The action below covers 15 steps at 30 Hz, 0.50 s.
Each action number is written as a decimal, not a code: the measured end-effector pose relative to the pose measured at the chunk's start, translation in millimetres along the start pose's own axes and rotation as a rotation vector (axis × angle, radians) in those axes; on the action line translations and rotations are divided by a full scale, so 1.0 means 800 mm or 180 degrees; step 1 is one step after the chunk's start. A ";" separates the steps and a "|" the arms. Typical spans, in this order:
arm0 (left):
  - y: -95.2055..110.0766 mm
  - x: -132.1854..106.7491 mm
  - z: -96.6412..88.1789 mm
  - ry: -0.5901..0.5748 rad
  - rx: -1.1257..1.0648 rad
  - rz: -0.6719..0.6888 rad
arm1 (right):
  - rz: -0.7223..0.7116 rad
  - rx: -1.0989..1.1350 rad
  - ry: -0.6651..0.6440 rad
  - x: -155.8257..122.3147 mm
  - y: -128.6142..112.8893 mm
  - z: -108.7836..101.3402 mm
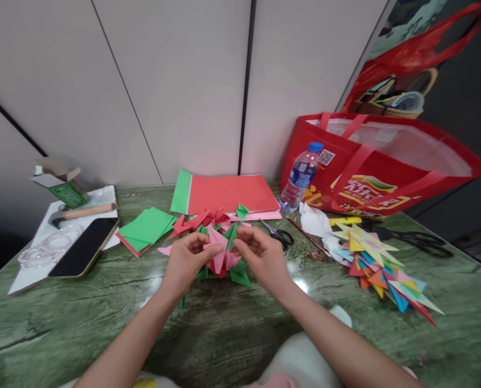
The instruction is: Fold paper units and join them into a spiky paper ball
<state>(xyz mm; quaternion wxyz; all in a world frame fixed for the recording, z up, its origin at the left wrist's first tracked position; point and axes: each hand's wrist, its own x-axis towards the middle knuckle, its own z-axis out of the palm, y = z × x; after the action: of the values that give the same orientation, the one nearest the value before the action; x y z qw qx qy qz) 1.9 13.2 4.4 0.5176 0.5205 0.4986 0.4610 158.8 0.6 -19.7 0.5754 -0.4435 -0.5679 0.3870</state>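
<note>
My left hand pinches a pink folded paper piece between thumb and fingers. Close beside it, my right hand has its fingers closed on a green folded paper piece. The two pieces meet or overlap between the hands; whether they are joined I cannot tell. Under and around them lie more green folded pieces and pink ones, partly hidden by my hands. Just behind is a heap of red folded pieces. One small green piece rests on the paper stack at the back.
At the back lies a red paper stack. Green squares, a phone and a wooden-handled tool are left. Right are scissors, a water bottle, a red bag, multicoloured folded pieces and larger scissors.
</note>
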 end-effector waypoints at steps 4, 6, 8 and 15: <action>-0.001 -0.002 0.001 -0.0068 0.0109 0.0023 | 0.0009 0.0059 0.0000 0.000 0.000 0.000; -0.002 -0.001 0.001 -0.0038 0.0157 0.0068 | 0.0008 0.0052 0.0005 0.000 0.000 0.000; -0.003 -0.001 0.001 -0.0025 0.0173 0.0093 | -0.0013 0.0018 0.0002 0.000 -0.001 0.000; -0.006 0.001 -0.001 0.0020 0.0139 0.0134 | -0.0099 -0.0117 -0.0012 -0.001 0.000 -0.002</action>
<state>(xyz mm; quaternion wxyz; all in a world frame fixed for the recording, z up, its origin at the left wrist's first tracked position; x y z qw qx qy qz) 0.9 13.9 -0.6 0.4948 0.5406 0.4991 0.4624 160.1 0.0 -19.9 0.5721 -0.4444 -0.5828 0.3682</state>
